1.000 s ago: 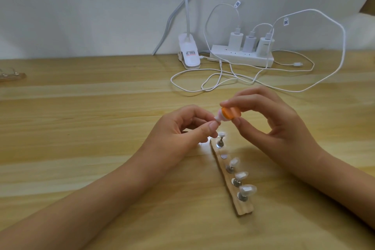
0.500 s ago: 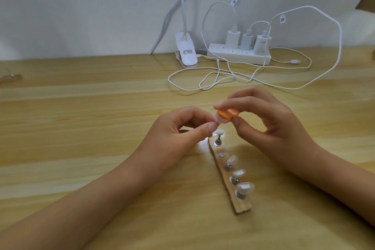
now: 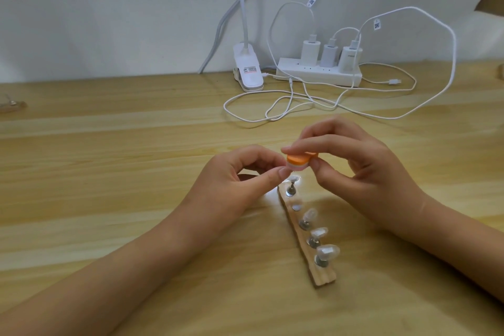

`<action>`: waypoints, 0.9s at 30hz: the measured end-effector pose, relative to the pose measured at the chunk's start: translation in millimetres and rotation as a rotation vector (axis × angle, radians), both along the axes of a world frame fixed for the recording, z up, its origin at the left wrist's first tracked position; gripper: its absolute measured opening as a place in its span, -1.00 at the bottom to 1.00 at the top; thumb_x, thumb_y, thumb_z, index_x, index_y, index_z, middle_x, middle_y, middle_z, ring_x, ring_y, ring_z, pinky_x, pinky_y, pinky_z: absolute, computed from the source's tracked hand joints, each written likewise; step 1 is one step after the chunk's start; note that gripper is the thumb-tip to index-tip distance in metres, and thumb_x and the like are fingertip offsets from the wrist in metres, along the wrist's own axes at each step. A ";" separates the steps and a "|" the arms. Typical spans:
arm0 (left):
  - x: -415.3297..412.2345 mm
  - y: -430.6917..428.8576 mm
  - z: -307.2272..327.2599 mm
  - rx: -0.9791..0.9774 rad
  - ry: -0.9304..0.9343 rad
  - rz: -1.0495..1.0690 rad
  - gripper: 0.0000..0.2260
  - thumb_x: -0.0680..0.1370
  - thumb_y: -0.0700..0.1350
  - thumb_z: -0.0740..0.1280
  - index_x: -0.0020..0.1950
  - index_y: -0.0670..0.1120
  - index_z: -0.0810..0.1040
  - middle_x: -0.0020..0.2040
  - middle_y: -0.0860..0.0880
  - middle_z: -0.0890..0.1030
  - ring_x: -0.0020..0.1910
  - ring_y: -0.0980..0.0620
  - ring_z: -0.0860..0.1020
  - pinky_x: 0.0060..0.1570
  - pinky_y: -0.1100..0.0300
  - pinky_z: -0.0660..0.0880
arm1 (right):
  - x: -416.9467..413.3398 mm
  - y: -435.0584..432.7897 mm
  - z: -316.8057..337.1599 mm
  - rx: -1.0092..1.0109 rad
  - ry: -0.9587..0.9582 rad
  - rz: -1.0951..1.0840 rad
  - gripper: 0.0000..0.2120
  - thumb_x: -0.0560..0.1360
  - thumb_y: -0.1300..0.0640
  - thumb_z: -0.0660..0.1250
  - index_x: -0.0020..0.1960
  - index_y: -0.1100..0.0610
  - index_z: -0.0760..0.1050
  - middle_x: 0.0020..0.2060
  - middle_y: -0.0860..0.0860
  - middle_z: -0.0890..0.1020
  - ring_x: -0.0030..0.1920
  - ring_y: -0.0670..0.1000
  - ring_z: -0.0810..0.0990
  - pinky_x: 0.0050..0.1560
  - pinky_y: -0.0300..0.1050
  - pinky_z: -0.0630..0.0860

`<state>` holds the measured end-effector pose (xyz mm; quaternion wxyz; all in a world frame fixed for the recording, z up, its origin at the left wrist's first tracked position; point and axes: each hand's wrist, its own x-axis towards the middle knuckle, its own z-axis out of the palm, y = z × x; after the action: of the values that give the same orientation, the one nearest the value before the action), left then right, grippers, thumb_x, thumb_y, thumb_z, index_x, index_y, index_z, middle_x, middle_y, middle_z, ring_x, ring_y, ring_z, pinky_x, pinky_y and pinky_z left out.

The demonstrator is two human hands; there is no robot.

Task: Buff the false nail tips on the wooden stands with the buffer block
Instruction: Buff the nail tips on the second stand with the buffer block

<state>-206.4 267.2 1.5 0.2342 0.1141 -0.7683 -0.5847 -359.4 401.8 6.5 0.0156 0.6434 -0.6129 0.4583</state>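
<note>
Mid-frame, the right hand (image 3: 362, 172) is pinching the light buffer block (image 3: 383, 159) by its edges; the left hand (image 3: 240, 185) is pinching something tiny, probably a flimsy nail tip.

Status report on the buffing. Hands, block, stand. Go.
Right hand pinches buffer block. Left hand pinches nail tip against it, mostly hidden. Four standing tips on wooden stand, one seat bare. Nothing blocking.

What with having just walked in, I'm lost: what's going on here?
A person is buffing false nails. The right hand pinches the orange buffer block against something pinched in the left hand, probably a nail tip, mostly hidden. Four tips sit on the wooden stand below; one peg spot is bare.
</note>
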 end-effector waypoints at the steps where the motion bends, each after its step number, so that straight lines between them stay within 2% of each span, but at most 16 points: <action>1: 0.2 -0.5 -0.5 0.002 -0.005 0.004 -0.90 0.43 -0.03 0.44 -0.11 -0.02 0.69 -0.16 -0.02 0.65 -0.16 0.19 0.55 -0.16 0.36 0.46 | -1.5 -0.2 0.4 0.008 -0.014 -0.008 -0.70 0.47 0.36 0.32 0.11 0.09 0.63 -0.01 0.05 0.56 0.07 -0.03 0.57 0.15 -0.25 0.45; 4: 0.1 -0.8 -0.9 0.013 -0.011 -0.002 -0.94 0.44 -0.06 0.45 -0.14 -0.01 0.68 -0.17 -0.01 0.65 -0.17 0.19 0.54 -0.18 0.38 0.46 | -2.6 -0.1 1.3 0.028 -0.052 -0.024 -0.71 0.47 0.35 0.31 0.10 0.09 0.64 -0.02 0.06 0.56 0.06 -0.03 0.57 0.16 -0.22 0.46; 8: -0.4 0.6 0.9 -0.014 -0.009 -0.012 -0.96 0.41 0.00 0.43 -0.19 0.08 0.68 -0.24 0.13 0.61 -0.20 0.22 0.53 -0.21 0.44 0.42 | 3.2 -0.6 -0.4 0.029 -0.093 0.038 -0.70 0.46 0.36 0.31 0.09 0.06 0.63 0.02 0.03 0.58 0.11 0.00 0.58 0.18 -0.19 0.48; 12: 0.6 -0.6 -0.4 0.000 -0.010 -0.005 -0.99 0.47 -0.08 0.45 -0.16 0.01 0.67 -0.27 0.14 0.62 -0.24 0.24 0.54 -0.22 0.44 0.42 | -4.7 -0.3 -0.1 0.057 -0.184 0.033 -0.70 0.48 0.35 0.28 0.10 0.06 0.61 0.03 -0.01 0.63 0.12 0.02 0.62 0.20 -0.09 0.52; 15: 0.8 -0.3 0.1 0.033 -0.002 0.007 -0.92 0.42 0.00 0.44 -0.17 0.02 0.66 -0.29 0.12 0.63 -0.27 0.22 0.55 -0.24 0.44 0.43 | -7.8 -0.7 -0.4 0.080 -0.207 0.035 -0.74 0.49 0.32 0.29 0.10 0.06 0.58 0.00 -0.05 0.66 0.10 0.02 0.63 0.21 -0.03 0.53; 18: 1.1 -1.3 -0.7 0.054 -0.004 0.006 -0.94 0.45 -0.02 0.46 -0.12 0.02 0.67 -0.25 0.05 0.67 -0.24 0.19 0.59 -0.20 0.40 0.47 | -6.6 0.3 -1.3 0.047 -0.093 0.036 -0.74 0.50 0.31 0.35 0.14 0.10 0.57 0.01 0.00 0.62 0.11 0.04 0.61 0.20 -0.02 0.52; 21: 1.0 -0.9 -0.4 0.088 0.017 -0.008 -0.87 0.44 0.00 0.44 -0.10 -0.02 0.67 -0.21 0.00 0.69 -0.18 0.12 0.64 -0.17 0.35 0.52 | -3.4 2.7 0.0 -0.005 0.086 0.031 -0.77 0.53 0.22 0.34 0.18 0.12 0.58 0.05 0.02 0.57 0.12 -0.01 0.57 0.19 -0.24 0.45; 27: 0.6 -1.0 -1.1 0.126 0.004 -0.015 -0.91 0.47 -0.03 0.45 -0.16 -0.03 0.65 -0.16 -0.06 0.71 -0.11 -0.06 0.67 -0.13 0.28 0.57 | -4.7 2.0 -0.7 -0.024 0.121 -0.022 -0.77 0.54 0.25 0.37 0.19 0.14 0.59 0.04 0.05 0.56 0.13 -0.02 0.56 0.18 -0.22 0.44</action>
<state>-205.8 266.2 0.3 0.2236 0.1218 -0.7303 -0.6339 -364.1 403.8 5.8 0.0652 0.6630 -0.6123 0.4258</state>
